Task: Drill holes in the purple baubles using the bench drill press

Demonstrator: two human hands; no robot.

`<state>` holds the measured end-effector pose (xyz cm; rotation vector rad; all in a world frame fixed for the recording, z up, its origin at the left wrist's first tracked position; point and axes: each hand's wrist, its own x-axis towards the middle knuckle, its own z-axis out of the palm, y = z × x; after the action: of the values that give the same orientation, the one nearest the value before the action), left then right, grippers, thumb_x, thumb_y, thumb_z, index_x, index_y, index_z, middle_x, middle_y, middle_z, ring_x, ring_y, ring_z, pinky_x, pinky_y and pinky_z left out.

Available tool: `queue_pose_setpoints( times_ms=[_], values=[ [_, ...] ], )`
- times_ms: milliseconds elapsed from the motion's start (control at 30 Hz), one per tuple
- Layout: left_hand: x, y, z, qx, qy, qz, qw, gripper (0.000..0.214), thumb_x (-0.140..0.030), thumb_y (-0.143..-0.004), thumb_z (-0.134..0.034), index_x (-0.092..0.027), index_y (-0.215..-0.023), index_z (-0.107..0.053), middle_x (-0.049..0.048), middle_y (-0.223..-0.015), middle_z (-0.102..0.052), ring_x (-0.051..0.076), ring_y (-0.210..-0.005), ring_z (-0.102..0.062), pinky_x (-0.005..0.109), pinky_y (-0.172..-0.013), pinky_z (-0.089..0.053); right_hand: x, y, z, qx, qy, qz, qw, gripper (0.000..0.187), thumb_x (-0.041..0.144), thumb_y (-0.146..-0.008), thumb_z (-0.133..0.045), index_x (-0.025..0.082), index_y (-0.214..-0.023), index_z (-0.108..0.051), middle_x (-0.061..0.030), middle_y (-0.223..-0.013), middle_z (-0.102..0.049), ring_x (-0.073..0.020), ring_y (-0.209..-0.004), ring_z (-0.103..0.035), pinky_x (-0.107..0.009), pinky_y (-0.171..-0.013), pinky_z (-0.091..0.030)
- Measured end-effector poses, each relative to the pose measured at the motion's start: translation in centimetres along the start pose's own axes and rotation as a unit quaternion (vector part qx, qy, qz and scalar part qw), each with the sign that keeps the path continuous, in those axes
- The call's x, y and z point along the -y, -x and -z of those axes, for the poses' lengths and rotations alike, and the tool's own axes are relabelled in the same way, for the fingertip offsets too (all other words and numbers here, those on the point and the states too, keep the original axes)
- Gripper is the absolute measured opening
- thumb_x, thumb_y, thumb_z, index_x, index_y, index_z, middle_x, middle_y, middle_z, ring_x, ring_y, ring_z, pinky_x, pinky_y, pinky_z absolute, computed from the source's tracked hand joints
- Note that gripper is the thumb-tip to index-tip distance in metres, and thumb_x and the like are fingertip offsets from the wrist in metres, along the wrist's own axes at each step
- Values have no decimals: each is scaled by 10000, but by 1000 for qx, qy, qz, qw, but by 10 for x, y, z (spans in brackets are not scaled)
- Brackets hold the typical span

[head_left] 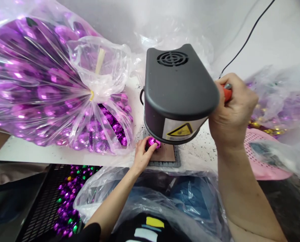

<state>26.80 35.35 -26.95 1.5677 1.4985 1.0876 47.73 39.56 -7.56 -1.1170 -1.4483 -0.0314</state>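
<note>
left hand pinched — right hand fisted

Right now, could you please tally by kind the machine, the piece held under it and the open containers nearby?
Black press machine, with the right hand gripping its red handle: 1
Purple piece, held by the left hand: 1
Pink basket: 1
Black crate: 1
Total: 4

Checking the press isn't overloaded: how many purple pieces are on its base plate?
1: the purple piece at the front left corner of the plate, held by the left hand. The machine head hides the plate's rear.
</note>
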Motion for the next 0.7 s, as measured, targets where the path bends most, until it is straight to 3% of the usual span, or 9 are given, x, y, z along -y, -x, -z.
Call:
queue_pose_setpoints(
  times_ms=[167,333,500,700],
  values=[
    [-11,1,-10,26,-75,-92,993,358,-462,-908,-676,-214,-1166,-693,75,-1050,-724,271,-1023,-612,479,-1071,-399,1,-1,0,5,-2,6,1000,431,522,-987,-458,166,-746,-481,78,-587,-337,-19,-569,-284,-207,-547,-227],
    [-12,5,-17,28,-83,-140,986,361,-448,-863,-731,-194,-1112,-670,110,-1093,-716,300,-1087,-624,517,-1096,-402,3,-2,3,8,-8,-19,1000,344,433,-952,-563,168,-737,-515,80,-577,-360,-29,-564,-302,-228,-539,-246],
    [-4,7,-20,27,-51,-117,992,395,-431,-856,-740,-214,-1178,-665,125,-1176,-705,317,-1176,-621,547,-1138,-383,3,-3,4,10,-5,-35,999,272,350,-911,-609,170,-726,-524,84,-570,-366,-29,-562,-322,-225,-556,-270],
    [-3,3,-19,99,-18,-99,990,400,-408,-879,-722,-209,-1219,-653,131,-1272,-686,313,-1244,-597,557,-1168,-360,4,-2,2,5,-17,-23,1000,260,317,-917,-593,162,-720,-523,84,-565,-371,-18,-550,-312,-216,-552,-253]
  ],
)
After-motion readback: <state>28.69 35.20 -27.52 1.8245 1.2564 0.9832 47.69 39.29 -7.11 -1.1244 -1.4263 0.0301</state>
